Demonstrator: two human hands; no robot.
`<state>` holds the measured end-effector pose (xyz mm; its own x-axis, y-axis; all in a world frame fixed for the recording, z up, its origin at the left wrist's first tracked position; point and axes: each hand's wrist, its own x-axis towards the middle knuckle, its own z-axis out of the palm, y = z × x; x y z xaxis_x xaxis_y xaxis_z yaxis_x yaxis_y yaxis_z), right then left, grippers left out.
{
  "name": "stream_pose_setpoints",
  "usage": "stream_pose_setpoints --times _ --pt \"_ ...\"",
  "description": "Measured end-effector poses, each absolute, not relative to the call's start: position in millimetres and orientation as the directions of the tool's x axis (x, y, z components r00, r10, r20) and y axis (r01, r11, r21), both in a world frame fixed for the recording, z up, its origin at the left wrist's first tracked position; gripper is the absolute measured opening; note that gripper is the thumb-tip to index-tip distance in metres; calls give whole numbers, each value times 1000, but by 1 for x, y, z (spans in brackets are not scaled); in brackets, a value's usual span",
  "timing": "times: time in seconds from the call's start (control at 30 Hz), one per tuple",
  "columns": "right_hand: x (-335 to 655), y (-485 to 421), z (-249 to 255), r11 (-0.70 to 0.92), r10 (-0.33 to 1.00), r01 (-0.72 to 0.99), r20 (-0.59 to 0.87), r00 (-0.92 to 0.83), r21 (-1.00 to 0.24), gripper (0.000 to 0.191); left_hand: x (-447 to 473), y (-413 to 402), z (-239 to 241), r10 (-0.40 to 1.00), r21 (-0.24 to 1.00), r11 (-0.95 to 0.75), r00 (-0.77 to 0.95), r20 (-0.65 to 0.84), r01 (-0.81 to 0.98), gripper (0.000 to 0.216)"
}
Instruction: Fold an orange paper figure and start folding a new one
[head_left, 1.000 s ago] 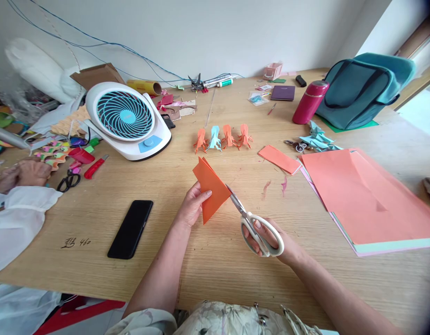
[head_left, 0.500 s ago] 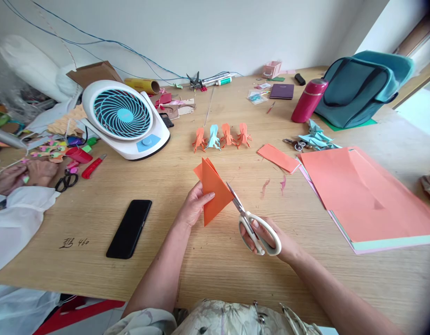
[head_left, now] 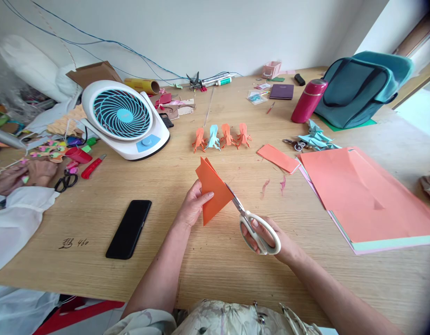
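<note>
Folded orange paper (head_left: 215,195) is pinched between the thumb and fingers of my left hand (head_left: 195,204), held above the table. My right hand (head_left: 270,235) grips white-handled scissors (head_left: 258,232), its fingers through the loops. The scissor blades meet the right corner of the folded paper, and part of them is hidden by it. Beyond my hands stands a row of several small folded paper figures, among them a light blue one (head_left: 214,137) and an orange one (head_left: 243,135). An orange folded strip (head_left: 278,158) lies to their right.
A black phone (head_left: 129,229) lies left of my arm, near a white fan (head_left: 126,121). Large orange sheets (head_left: 371,195) are stacked at the right, below a pink bottle (head_left: 309,100) and a teal bag (head_left: 357,90). A co-worker's hands (head_left: 40,172) are busy at the far left.
The scissor blades have drawn closer together at the paper's corner. The folded paper has turned slightly, and its left flap shows less. My hands have barely shifted.
</note>
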<state>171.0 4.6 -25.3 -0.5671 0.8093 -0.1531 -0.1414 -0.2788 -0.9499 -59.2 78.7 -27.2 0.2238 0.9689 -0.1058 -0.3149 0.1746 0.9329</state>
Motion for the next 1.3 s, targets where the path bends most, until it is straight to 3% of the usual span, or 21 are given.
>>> stream_pose_setpoints --times 0.5,1.13,1.3 --pt "171 6 -25 -305 805 -128 -183 -565 -944 56 -58 77 -28 948 953 152 311 -65 -263 62" --pt "172 6 -23 -299 841 -153 -184 -509 -942 54 -57 77 -30 956 949 163 283 -84 -270 62" --pt "174 10 -21 -233 907 -134 -166 -388 -963 50 -57 77 -30 948 950 163 309 -77 -265 61"
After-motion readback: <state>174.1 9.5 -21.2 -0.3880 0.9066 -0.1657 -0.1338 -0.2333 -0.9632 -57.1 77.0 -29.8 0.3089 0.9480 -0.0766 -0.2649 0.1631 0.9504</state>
